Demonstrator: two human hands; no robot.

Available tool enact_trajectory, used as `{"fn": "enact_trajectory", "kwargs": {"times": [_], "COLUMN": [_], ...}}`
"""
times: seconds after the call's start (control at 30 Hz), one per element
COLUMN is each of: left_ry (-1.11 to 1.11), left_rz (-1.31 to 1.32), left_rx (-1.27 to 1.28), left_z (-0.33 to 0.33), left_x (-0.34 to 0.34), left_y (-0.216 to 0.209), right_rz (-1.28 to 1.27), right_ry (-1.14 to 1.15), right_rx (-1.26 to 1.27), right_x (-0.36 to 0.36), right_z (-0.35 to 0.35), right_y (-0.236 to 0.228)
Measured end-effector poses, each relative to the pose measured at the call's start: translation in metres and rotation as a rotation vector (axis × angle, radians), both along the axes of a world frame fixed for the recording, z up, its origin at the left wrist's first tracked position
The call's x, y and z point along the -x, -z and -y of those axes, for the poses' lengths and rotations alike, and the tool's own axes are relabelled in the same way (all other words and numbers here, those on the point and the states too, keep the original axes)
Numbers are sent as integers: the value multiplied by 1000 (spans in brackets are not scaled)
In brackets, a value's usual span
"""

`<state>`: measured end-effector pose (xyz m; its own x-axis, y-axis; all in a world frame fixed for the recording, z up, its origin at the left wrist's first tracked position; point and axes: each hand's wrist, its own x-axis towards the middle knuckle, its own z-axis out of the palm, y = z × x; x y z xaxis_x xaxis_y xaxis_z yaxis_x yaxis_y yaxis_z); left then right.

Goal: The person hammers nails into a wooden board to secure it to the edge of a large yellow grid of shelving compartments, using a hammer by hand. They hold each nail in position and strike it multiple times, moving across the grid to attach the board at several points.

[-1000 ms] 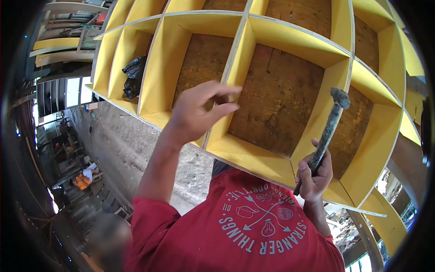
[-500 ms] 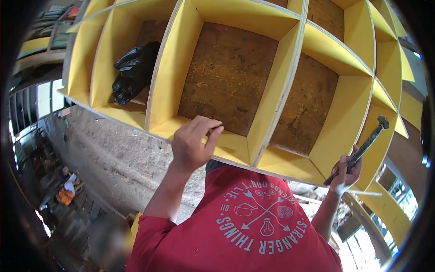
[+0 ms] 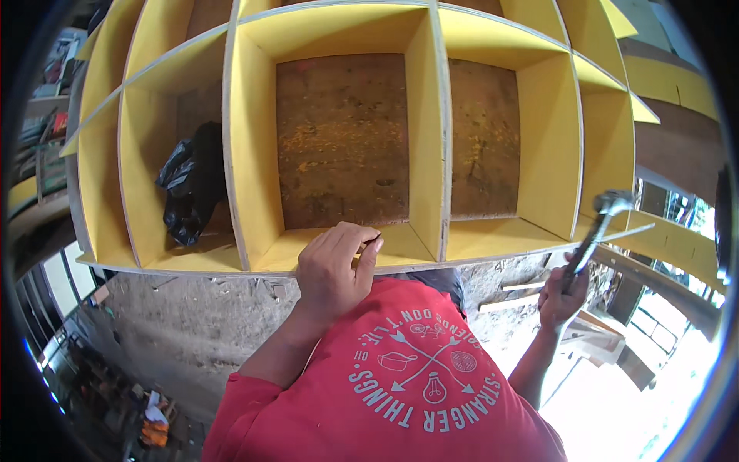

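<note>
My left hand (image 3: pixel 336 269) is at the near edge of a yellow wooden frame (image 3: pixel 445 154) divided into box-like compartments. Its thumb and fingers are pinched together over a small dark thing at their tips, too little to make out. On the right, my right hand (image 3: pixel 563 299) grips the handle of a hammer (image 3: pixel 586 248). The hammer's metal head points up and away, slightly blurred, beside the frame's right end and apart from my left hand.
A crumpled black plastic bag (image 3: pixel 188 185) lies in a left compartment. Stained brown board (image 3: pixel 342 138) shows behind the compartments. Beneath the frame is rough grey ground (image 3: pixel 177 323). Timber strips (image 3: pixel 516 296) lie at the right, and orange and white items (image 3: pixel 155 422) at the lower left.
My view has turned, so the frame now runs nearly level across the picture. The hammer and my right hand appear farther left. My left hand keeps its pinch at the near edge.
</note>
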<state>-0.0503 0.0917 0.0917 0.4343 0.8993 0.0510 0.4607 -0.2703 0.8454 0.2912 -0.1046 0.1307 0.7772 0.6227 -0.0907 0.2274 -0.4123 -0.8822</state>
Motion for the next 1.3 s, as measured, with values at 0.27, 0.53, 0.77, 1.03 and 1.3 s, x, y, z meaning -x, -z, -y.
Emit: {"fn": "enact_trajectory", "kwargs": {"times": [0.27, 0.53, 0.77, 1.03, 1.3], "left_ry": [-95, 180, -117, -206, -203], "left_rz": [147, 491, 131, 111, 59], "left_rx": [-122, 823, 734, 495, 577], "left_z": [6, 48, 105, 113, 112], "left_x": [-15, 31, -21, -77, -74], "left_y": [3, -24, 114, 157, 160], "right_rz": [-293, -243, 17, 111, 75], "right_ry": [-267, -1375, -1485, -1507, -1443], "right_rx": [186, 644, 836, 811, 798], "right_x": [-3, -47, -28, -43, -45], "right_z": [29, -21, -57, -18, -4], "right_y": [-2, 8, 93, 87, 71]}}
